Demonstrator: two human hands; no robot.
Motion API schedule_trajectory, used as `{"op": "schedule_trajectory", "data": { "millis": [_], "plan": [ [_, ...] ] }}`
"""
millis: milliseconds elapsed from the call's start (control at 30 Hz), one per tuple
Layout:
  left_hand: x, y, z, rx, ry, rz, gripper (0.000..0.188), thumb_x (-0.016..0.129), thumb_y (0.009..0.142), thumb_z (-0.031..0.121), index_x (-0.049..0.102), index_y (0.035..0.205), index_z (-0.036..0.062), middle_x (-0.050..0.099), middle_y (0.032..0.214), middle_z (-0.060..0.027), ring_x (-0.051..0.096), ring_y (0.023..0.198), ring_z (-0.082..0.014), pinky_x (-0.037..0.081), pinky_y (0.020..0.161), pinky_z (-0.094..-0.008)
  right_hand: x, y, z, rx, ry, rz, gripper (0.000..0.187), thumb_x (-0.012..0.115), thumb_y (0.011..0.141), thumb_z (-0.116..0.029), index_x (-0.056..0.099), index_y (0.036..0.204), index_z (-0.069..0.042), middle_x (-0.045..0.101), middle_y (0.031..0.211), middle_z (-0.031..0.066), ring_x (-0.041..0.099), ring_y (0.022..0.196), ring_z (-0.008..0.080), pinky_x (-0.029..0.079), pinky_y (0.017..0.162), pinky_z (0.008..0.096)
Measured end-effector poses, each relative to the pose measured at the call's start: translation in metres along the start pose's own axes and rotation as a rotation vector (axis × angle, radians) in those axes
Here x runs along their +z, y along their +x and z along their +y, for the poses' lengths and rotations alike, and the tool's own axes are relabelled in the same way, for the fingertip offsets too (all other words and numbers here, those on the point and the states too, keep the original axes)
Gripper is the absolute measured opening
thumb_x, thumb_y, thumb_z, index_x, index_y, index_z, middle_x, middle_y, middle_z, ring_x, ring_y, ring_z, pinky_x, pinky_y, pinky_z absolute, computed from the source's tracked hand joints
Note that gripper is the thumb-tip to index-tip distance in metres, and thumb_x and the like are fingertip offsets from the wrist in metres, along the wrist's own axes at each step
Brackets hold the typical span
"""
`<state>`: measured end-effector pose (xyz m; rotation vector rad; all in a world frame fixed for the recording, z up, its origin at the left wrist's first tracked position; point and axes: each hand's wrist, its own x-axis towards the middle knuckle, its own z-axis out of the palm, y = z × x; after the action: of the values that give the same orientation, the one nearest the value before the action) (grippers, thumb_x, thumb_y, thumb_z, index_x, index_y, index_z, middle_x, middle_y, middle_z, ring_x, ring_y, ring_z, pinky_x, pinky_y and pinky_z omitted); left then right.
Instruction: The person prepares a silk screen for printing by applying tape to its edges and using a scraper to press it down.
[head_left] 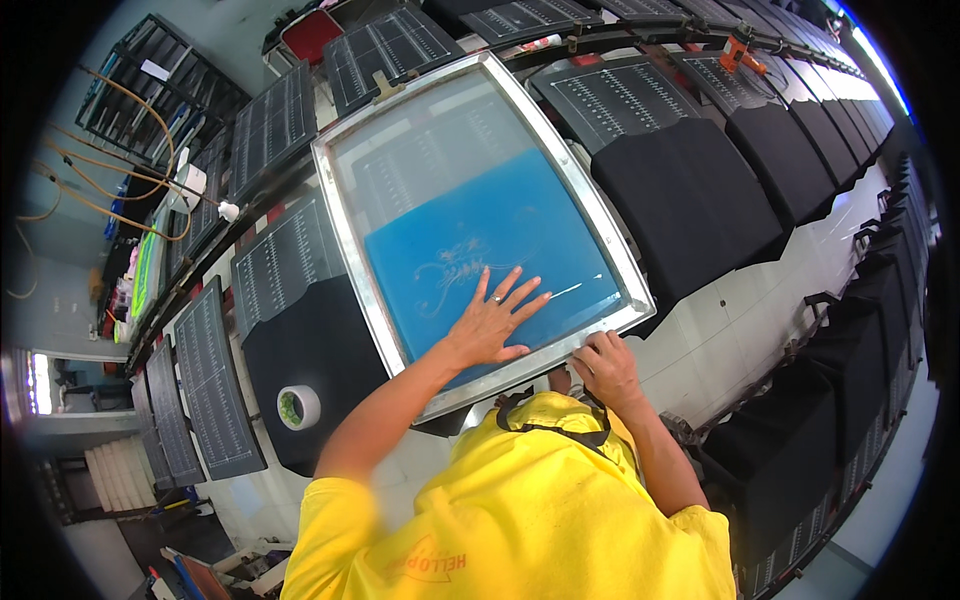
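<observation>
A silk-screen frame (577, 180) with a silver metal border lies over a dark board in front of me. Its mesh is pale and see-through at the far end. Nearer to me is a blue stencil area (490, 205) with a faint, curling line design. My left hand (487, 325) rests palm down on the blue part, fingers spread, a ring on one finger. At the near right corner, my right hand (608, 368) has its fingers curled over the metal border. The undersides of those fingers are hidden.
A white tape roll (313, 408) sits on black cloth (290, 350) at the left. Several black boards with white marks (615, 100) line both sides, some under black cloth (685, 205). An orange tool (736, 50) stands far right. Hoses (150, 180) hang at the left.
</observation>
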<state>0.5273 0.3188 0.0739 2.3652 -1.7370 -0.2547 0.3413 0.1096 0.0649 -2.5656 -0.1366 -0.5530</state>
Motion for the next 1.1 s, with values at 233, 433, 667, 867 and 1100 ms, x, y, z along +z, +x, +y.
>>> {"op": "schedule_trajectory", "data": {
  "millis": [233, 433, 667, 867, 1100],
  "plan": [
    [-0.027, -0.06, -0.018, -0.042, 0.095, -0.243, 0.106, 0.077, 0.077, 0.058, 0.022, 0.162, 0.0284, 0.016, 0.169, -0.0053, 0.011, 0.156, -0.0359, 0.007, 0.121, -0.0695, -0.001, 0.0, -0.001, 0.026, -0.014, -0.021, 0.019, 0.081, 0.075, -0.019, 0.068, 0.086, -0.01, 0.058, 0.089, 0.0054, 0.057, 0.083, 0.0261, 0.049, 0.07, 0.0371],
    [-0.047, -0.094, -0.028, -0.003, 0.232, -0.411, 0.115, 0.081, 0.071, 0.062, 0.017, 0.163, 0.0322, 0.014, 0.17, -0.0016, 0.013, 0.156, -0.0333, 0.009, 0.123, -0.0675, 0.001, 0.001, -0.001, 0.031, 0.012, -0.021, 0.019, 0.081, 0.075, -0.016, 0.067, 0.086, -0.01, 0.058, 0.088, 0.0061, 0.056, 0.083, 0.0274, 0.049, 0.069, 0.0382],
    [-0.054, -0.086, -0.026, 0.078, 0.297, -0.507, 0.125, 0.086, 0.062, 0.062, 0.014, 0.162, 0.0371, 0.011, 0.171, 0.0017, 0.009, 0.157, -0.0296, 0.004, 0.124, -0.0654, -0.001, 0.002, 0.0, 0.027, 0.007, -0.029, 0.02, 0.081, 0.075, -0.015, 0.064, 0.081, -0.007, 0.057, 0.088, 0.0075, 0.056, 0.083, 0.0288, 0.048, 0.069, 0.0401],
    [-0.056, -0.081, -0.024, 0.14, 0.426, -0.581, 0.138, 0.089, 0.051, 0.066, 0.01, 0.162, 0.0385, 0.01, 0.17, 0.004, 0.007, 0.157, -0.026, 0.001, 0.127, -0.0612, -0.001, 0.002, 0.002, 0.024, -0.006, -0.045, 0.02, 0.08, 0.075, -0.014, 0.063, 0.08, -0.006, 0.057, 0.088, 0.008, 0.056, 0.083, 0.0291, 0.048, 0.07, 0.0409],
    [-0.054, -0.073, -0.03, 0.242, 0.473, -0.591, 0.142, 0.083, 0.046, 0.074, 0.01, 0.162, 0.0356, 0.009, 0.17, 0.0062, 0.007, 0.157, -0.0235, 0.0, 0.127, -0.0592, -0.003, 0.002, -0.002, 0.032, -0.022, -0.042, 0.02, 0.08, 0.076, -0.015, 0.063, 0.081, -0.006, 0.057, 0.088, 0.0083, 0.056, 0.083, 0.0289, 0.048, 0.07, 0.0392]
  ]
}}
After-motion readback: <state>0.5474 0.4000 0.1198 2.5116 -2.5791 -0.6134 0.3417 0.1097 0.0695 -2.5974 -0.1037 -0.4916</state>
